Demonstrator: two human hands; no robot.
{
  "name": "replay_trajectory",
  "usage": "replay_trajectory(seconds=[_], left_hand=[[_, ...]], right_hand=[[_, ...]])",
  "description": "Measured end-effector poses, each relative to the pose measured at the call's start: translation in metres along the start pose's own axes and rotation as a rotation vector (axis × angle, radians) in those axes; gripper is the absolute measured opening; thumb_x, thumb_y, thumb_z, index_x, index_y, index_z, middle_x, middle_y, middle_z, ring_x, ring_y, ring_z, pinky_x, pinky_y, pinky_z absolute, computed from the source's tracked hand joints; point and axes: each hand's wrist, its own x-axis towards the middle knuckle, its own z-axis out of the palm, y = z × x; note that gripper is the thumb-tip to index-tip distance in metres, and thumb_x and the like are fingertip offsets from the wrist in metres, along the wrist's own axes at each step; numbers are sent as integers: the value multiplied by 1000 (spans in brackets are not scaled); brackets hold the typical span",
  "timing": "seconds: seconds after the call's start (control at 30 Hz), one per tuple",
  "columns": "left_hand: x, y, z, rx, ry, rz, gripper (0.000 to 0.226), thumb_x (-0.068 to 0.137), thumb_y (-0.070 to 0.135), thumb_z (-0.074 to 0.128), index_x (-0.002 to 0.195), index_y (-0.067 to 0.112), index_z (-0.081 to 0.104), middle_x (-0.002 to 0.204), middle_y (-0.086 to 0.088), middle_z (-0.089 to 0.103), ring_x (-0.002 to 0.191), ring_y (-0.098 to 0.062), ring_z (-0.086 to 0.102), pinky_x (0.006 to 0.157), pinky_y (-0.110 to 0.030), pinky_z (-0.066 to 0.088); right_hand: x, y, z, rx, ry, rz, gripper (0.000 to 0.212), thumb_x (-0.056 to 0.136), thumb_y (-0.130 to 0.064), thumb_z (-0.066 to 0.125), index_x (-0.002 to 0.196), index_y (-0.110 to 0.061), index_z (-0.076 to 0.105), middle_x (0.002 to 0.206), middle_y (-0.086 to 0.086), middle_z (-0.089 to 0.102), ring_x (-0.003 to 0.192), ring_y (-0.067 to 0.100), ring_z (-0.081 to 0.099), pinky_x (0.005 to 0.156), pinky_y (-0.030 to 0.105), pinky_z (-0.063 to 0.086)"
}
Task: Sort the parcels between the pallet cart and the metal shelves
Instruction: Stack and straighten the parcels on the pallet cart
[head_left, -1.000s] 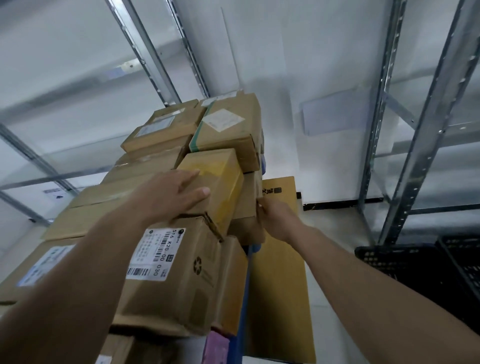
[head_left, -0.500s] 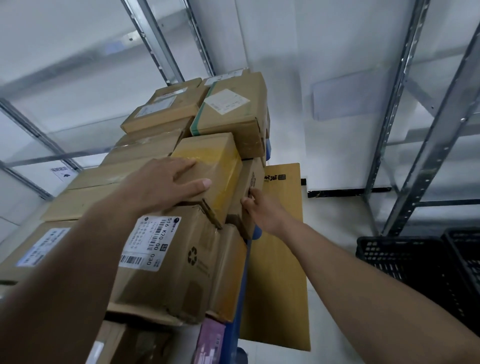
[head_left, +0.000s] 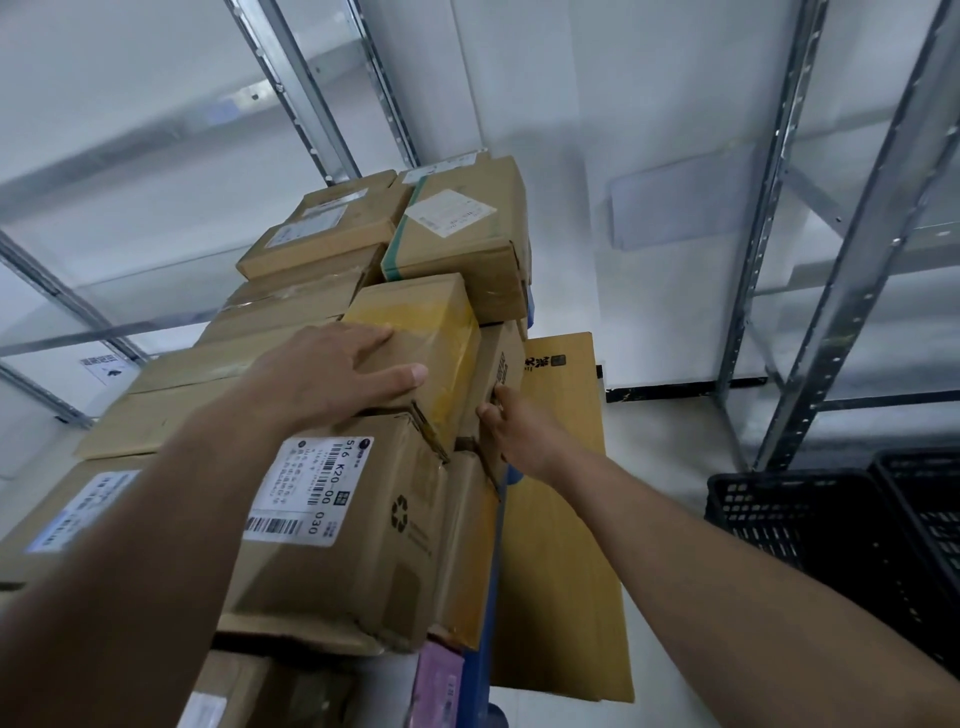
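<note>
Here the left hand (head_left: 332, 371) lies flat, fingers straight, pressing on top of the yellow-taped parcel (head_left: 421, 343), whose long axis runs away from the viewer toward the wall, high on the stack of parcels (head_left: 218, 374). Just below sits the labelled parcel (head_left: 358, 525). At the stack's right edge the right hand (head_left: 519, 426) curls its fingers round the printed parcel (head_left: 498, 374). Behind it leans a flat cardboard sheet (head_left: 566, 519); black crates (head_left: 810, 519) stand under the metal shelves (head_left: 852, 260)

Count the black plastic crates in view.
2. One crate sits on the floor at lower right, below the metal shelf upright; a second crate stands just right of it, cut by the frame edge. More may lie outside the view.
</note>
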Motion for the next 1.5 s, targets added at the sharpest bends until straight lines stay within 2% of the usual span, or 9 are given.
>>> replay_trajectory(seconds=[0.2, 0.37, 0.47, 0.67, 0.8, 1.07, 1.17, 1.27, 1.5], left_hand=[[-3, -1, 1, 31, 8, 10, 104, 57, 88, 24, 144, 33, 32, 147, -1, 39, 128, -24, 39, 103, -48, 36], [-3, -2, 1, 53, 5, 23, 107, 54, 90, 21, 144, 33, 30, 148, -1, 37, 130, -23, 37, 103, -47, 35], [-2, -3, -1, 30, -5, 34, 110, 51, 91, 20, 144, 33, 31, 146, -3, 40, 129, -24, 39, 103, -46, 36], [12, 1, -9, -70, 139, -12, 76, 79, 72, 40, 143, 32, 33, 147, -4, 38, 133, -25, 35, 102, -40, 30], [33, 8, -17, -108, 161, 21, 67, 88, 59, 43, 146, 29, 30, 150, -4, 33, 136, -24, 30, 106, -39, 27], [89, 25, -21, -137, 138, -30, 67, 89, 60, 42, 146, 31, 25, 153, -2, 28, 138, -24, 29, 108, -40, 27], [105, 28, -22, -101, 128, -44, 66, 89, 61, 39, 146, 31, 26, 153, -2, 29, 138, -24, 29, 108, -40, 27], [116, 27, -22, -73, 100, -63, 64, 90, 61, 37, 146, 30, 27, 152, -2, 31, 137, -24, 30, 108, -41, 28], [122, 19, -21, -60, 87, -86, 58, 92, 56, 39, 143, 29, 34, 145, -1, 39, 131, -22, 36, 102, -38, 32]], right_hand=[[-6, -9, 9, -66, 31, 17, 31, 103, -23, 33, 123, -2, 45, 118, 21, 55, 96, 30, 54, 73, 31, 40], [-12, -4, 7, -58, 55, 27, 39, 102, -32, 38, 131, -7, 44, 127, 15, 54, 108, 28, 53, 82, 32, 42], [-9, 1, -1, -97, 85, 12, 36, 100, -39, 41, 122, -12, 48, 125, 13, 56, 96, 20, 53, 67, 26, 38], [9, -6, -41, -271, 196, -25, 48, 101, -39, 39, 135, -6, 44, 132, 16, 54, 117, 30, 51, 83, 32, 39], [26, -20, -73, -251, 298, -126, 43, 101, -33, 38, 123, 1, 51, 122, 20, 58, 109, 33, 53, 79, 33, 38], [74, -39, -118, -155, 332, -190, 28, 101, -31, 29, 92, -12, 47, 79, 0, 48, 83, 24, 48, 62, 29, 35], [89, -41, -123, -122, 271, -197, 38, 101, -35, 27, 114, -9, 52, 107, 10, 59, 100, 27, 53, 81, 36, 42], [100, -45, -123, -85, 196, -173, 50, 101, -39, 26, 142, -13, 36, 143, 13, 43, 126, 31, 43, 103, 43, 37], [114, -48, -110, -28, 109, -209, 32, 101, -39, 26, 115, -17, 44, 112, 9, 54, 99, 29, 52, 82, 38, 42]])
